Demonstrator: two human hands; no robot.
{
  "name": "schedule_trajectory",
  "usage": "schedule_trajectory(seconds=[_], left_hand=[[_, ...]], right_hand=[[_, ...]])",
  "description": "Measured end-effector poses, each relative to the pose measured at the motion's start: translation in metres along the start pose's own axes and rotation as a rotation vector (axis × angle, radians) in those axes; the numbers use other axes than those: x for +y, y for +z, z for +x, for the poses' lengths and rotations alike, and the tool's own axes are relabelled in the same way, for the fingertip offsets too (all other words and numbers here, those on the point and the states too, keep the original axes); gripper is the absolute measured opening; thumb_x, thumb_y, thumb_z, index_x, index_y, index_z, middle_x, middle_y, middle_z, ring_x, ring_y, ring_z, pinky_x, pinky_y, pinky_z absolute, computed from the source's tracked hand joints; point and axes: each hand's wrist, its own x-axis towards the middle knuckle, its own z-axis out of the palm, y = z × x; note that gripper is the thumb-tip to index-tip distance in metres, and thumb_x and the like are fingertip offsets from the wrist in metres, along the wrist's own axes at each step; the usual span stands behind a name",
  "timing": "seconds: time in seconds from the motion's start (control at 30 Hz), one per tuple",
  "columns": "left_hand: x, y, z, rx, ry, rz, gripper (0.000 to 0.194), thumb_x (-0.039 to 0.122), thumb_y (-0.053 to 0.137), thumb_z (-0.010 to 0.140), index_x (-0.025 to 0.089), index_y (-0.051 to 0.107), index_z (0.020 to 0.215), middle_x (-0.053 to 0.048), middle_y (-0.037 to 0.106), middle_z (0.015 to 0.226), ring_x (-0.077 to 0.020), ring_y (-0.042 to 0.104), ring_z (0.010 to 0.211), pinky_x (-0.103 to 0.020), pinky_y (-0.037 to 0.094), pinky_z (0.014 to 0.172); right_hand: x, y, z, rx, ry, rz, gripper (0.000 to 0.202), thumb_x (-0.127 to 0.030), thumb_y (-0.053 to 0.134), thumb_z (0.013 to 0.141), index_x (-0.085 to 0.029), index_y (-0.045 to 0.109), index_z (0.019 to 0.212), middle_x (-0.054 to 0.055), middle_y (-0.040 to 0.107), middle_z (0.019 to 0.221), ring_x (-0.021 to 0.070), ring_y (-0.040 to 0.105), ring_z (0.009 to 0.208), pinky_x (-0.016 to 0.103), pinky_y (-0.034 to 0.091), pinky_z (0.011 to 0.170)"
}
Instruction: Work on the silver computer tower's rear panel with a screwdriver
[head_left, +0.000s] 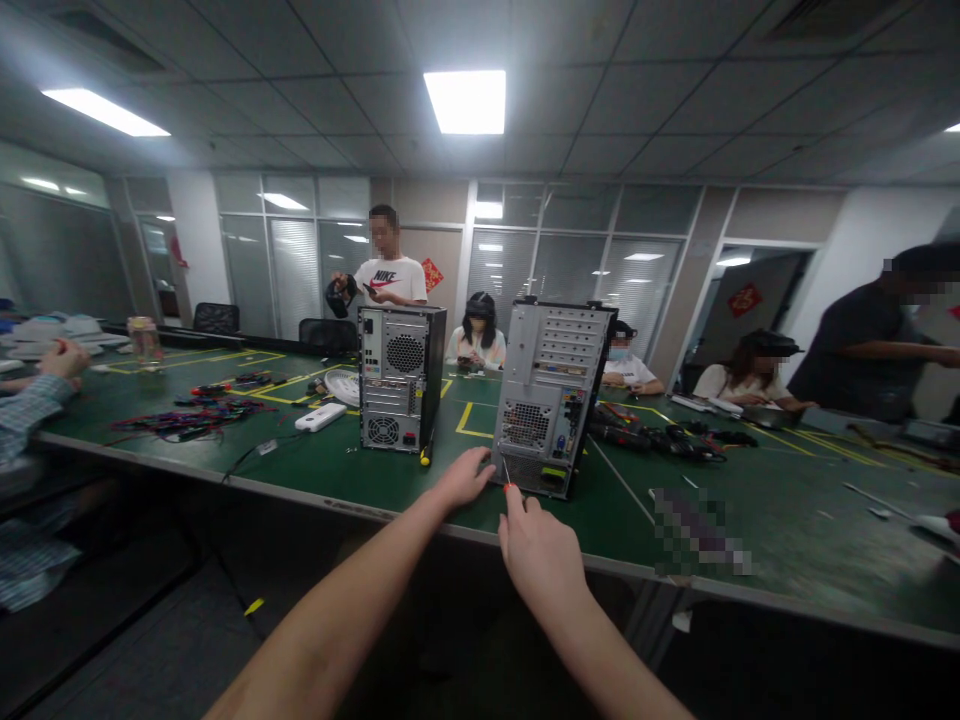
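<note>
Forearms (337, 612) up close! Right hand (546, 545) grips a red-handled screwdriver (509, 487) at the right-hand tower's (551, 395) low rear, left hand's (463, 480) fingers loosely spread at its edge; upright on the table (420, 485), apparently mid-job, what's left unclear.

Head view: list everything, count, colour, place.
Computer towers: 2, grey and black, table centre.
Screwdriver: 1, red handle, at right tower.
Power strip: 1, white, left of towers.
Cables: many, multicoloured left, black right.
Bottle: 1, clear, table's far left.
Table: 1, green, across middle.
Chairs: 2+, black, behind table.
People: 6+, mixed clothes, around table.
Ceiling lights: several, white, overhead.
Decorations: several, red, background.
Left grip: 1, bare, beside right tower.
Right grip: 1, bare, on screwdriver.
</note>
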Motion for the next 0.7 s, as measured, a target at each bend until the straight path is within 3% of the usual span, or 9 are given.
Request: schedule_trajectory(seconds=[0.17, 0.4, 0.7], left_hand=[[0.007, 0.000, 0.007, 0.046, -0.075, -0.174, 0.024, 0.028, 0.051, 0.094, 0.020, 0.061, 0.114, -0.006, 0.071, 0.105, -0.0184, 0.065, 0.094, -0.031, 0.052, 0.086], [0.010, 0.005, 0.015, 0.092, -0.121, -0.184, 0.014, 0.024, 0.053, 0.090, 0.019, 0.063, 0.099, -0.003, 0.069, 0.091, -0.0164, 0.061, 0.084, -0.029, 0.050, 0.080], [0.007, 0.012, 0.015, 0.108, -0.127, -0.191, 0.015, 0.024, 0.051, 0.092, 0.020, 0.063, 0.100, -0.003, 0.069, 0.093, -0.0157, 0.060, 0.084, -0.028, 0.050, 0.081]], right_hand=[[-0.001, -0.006, 0.004, -0.036, -0.016, -0.048, 0.027, -0.022, 0.048, 0.097, -0.015, 0.054, 0.123, 0.012, 0.068, 0.089, 0.0247, 0.072, 0.071, 0.029, 0.047, 0.058], [-0.001, -0.009, 0.011, -0.026, -0.059, -0.049, 0.020, -0.019, 0.046, 0.097, -0.012, 0.056, 0.112, 0.012, 0.069, 0.079, 0.0247, 0.073, 0.071, 0.028, 0.047, 0.061], [-0.009, -0.006, 0.007, 0.005, 0.105, 0.057, 0.017, -0.027, 0.044, 0.099, -0.015, 0.049, 0.109, 0.009, 0.070, 0.073, 0.0265, 0.073, 0.069, 0.029, 0.046, 0.059]])
